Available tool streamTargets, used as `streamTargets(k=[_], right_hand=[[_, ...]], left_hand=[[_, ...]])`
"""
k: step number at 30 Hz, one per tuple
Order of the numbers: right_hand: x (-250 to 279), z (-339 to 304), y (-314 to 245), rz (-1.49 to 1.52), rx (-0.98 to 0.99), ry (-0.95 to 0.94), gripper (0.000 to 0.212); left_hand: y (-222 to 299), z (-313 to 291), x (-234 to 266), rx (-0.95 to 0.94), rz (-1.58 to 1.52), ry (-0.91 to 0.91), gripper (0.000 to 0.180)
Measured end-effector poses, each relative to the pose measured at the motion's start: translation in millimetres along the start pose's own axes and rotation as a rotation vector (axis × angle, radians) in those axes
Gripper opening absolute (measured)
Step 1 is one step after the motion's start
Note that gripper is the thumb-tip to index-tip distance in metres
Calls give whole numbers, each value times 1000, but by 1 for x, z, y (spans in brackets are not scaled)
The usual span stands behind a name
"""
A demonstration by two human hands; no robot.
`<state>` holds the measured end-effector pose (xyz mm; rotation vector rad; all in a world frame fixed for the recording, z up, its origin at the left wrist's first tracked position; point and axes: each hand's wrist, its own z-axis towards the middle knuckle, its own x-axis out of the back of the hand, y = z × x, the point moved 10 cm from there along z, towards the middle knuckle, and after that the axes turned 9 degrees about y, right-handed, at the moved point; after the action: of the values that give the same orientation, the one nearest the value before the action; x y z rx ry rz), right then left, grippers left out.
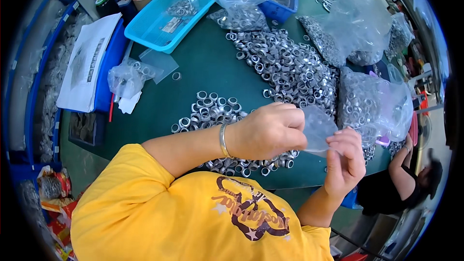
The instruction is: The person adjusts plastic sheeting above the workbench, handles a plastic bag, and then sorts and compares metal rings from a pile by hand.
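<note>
A small clear plastic bag (316,126) is stretched between my two hands above the near edge of the table. My left hand (270,133), with a silver bangle at the wrist, is closed in a fist on the bag's left side. On the other side my right hand (345,159) pinches the bag's edge between thumb and fingers. No rings can be made out inside the bag. Beneath and beside my left hand lies a loose heap of metal rings (210,111), partly hidden by my forearm. A larger heap of the same rings (290,65) spreads beyond my hands.
A filled bag of rings (357,101) stands to the right, with more bags (362,24) behind it. A turquoise basket (145,31), a blue bin (285,7) and papers (84,63) sit farther off on the green table (145,128). Another person (403,179) is at the right.
</note>
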<state>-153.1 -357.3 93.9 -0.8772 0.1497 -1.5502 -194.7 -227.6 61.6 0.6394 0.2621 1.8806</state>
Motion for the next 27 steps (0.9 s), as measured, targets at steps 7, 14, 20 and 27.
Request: streamTargets(k=[7,14,20,27], right_hand=[[34,-17,21,121,-184,320,11],[36,-32,40,78,-316,488,12],[51,-41,37,161,-247,633,19],[53,-30,22,-26,-108,663,13]], left_hand=[[-10,-1,11,125,-267,89,23],[-57,-30,23,631,-533,319,19],[-53,-22,20,586,-532,254,20],[-42,-6,28,398,-202,266,30]])
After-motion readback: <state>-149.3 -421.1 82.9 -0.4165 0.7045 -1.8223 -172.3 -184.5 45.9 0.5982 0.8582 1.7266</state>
